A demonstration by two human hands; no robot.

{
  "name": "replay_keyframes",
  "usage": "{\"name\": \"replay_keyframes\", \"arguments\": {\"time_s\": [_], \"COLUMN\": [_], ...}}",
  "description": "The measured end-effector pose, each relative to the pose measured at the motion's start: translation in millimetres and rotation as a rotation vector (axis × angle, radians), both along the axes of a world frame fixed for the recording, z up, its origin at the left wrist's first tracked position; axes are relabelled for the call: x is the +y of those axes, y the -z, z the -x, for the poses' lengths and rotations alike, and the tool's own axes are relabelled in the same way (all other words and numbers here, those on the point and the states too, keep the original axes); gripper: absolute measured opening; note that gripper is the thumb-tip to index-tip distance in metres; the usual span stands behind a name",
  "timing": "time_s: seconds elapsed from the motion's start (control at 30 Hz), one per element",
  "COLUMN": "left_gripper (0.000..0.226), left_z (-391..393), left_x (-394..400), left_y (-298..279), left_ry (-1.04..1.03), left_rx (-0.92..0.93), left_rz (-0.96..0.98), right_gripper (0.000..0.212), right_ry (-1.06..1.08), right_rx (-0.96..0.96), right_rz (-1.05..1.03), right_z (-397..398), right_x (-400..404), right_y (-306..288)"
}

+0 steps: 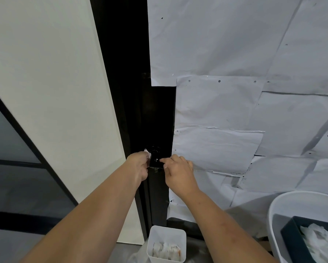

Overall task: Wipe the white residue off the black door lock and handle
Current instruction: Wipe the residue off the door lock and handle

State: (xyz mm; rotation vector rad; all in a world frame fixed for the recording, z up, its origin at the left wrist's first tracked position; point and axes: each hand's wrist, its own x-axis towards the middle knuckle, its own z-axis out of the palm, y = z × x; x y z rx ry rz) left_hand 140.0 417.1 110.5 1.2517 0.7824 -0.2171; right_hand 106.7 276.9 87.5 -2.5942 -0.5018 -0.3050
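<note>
A black door lock (155, 150) with a round part sits on a dark door strip, and its black handle (156, 163) juts out just below. My left hand (138, 165) grips a small white wipe (147, 153) against the lock's left side. My right hand (175, 168) is at the handle's right end, with thumb and forefinger pinching it. A few white specks show on the handle between the two hands. Most of the wipe is hidden inside my left fist.
White paper sheets (235, 92) cover the door to the right of the lock. A white wall panel (55, 92) stands to the left. Below are a small white bin (167, 243) with used wipes and a larger white tub (284, 215) holding a dark tray of wipes.
</note>
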Motion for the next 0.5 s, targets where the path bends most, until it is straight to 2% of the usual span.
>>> {"name": "replay_keyframes", "arguments": {"time_s": [0.13,0.23,0.37,0.43,0.5], "left_gripper": [0.023,0.024,0.036,0.037,0.037], "left_z": [7,7,17,20,21], "left_x": [2,-1,-8,-7,-5], "left_y": [1,4,0,0,0], "left_ry": [-0.014,-0.066,-0.107,-0.014,0.098], "left_rx": [-0.053,-0.083,-0.235,-0.340,-0.367], "left_rz": [0.118,0.032,-0.302,-0.553,-0.786], "right_gripper": [0.037,0.038,0.038,0.038,0.037], "right_ry": [-0.001,-0.007,-0.002,0.001,0.006], "right_rx": [-0.002,0.005,-0.008,-0.020,-0.025], "right_rz": [-0.004,-0.012,-0.013,-0.015,-0.022], "right_z": [1,1,0,0,1], "right_x": [0,0,1,1,0], "right_y": [-2,-2,1,1,1]}}
